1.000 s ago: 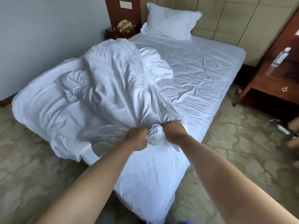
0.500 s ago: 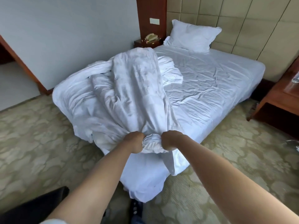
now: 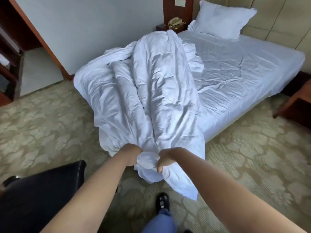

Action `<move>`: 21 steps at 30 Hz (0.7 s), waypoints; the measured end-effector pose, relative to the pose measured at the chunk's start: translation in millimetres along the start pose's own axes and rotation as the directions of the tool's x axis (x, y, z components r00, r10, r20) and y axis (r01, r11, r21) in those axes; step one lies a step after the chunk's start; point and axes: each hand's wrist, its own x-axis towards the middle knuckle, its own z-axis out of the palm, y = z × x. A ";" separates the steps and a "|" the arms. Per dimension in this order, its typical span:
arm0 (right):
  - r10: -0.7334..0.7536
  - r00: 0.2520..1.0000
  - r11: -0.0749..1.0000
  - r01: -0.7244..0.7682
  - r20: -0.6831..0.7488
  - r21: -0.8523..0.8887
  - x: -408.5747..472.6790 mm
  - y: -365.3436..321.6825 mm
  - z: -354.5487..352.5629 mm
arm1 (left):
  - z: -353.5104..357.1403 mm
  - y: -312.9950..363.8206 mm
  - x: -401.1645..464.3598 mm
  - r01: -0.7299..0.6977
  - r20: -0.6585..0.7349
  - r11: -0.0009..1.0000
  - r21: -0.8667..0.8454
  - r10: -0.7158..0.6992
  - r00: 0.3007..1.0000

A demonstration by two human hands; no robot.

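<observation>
Our left hand [image 3: 130, 154] and right hand [image 3: 166, 158] clench the crumpled white duvet [image 3: 151, 81], now dragged farther off the foot corner of the white-sheeted bed [image 3: 244, 73], nearly clear.

i read no text, label, brand or number anywhere. only candidate: a small pale plate [image 3: 180, 2] on the dark wooden panel [image 3: 178, 15] by the bed head. it's too blurred for me to tell whether it carries writing. the phone [image 3: 175, 22] below it is too small to make out any marks on it.
</observation>
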 end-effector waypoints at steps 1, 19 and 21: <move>0.011 1.000 1.000 -0.011 -0.017 -0.028 0.4 0.8 0.5 | 8.1 -1.4 2.0 -0.010 0.021 1.000 0.013 0.010 1.000; 0.065 0.938 0.968 -0.142 -0.339 -0.208 65.4 50.4 -135.0 | -87.3 -17.7 146.3 -0.071 -0.062 0.992 -0.108 0.064 0.996; 0.060 0.929 0.967 -0.145 -0.365 -0.210 70.6 58.2 -149.1 | -104.6 -15.5 162.4 -0.089 -0.089 0.993 -0.081 0.081 0.993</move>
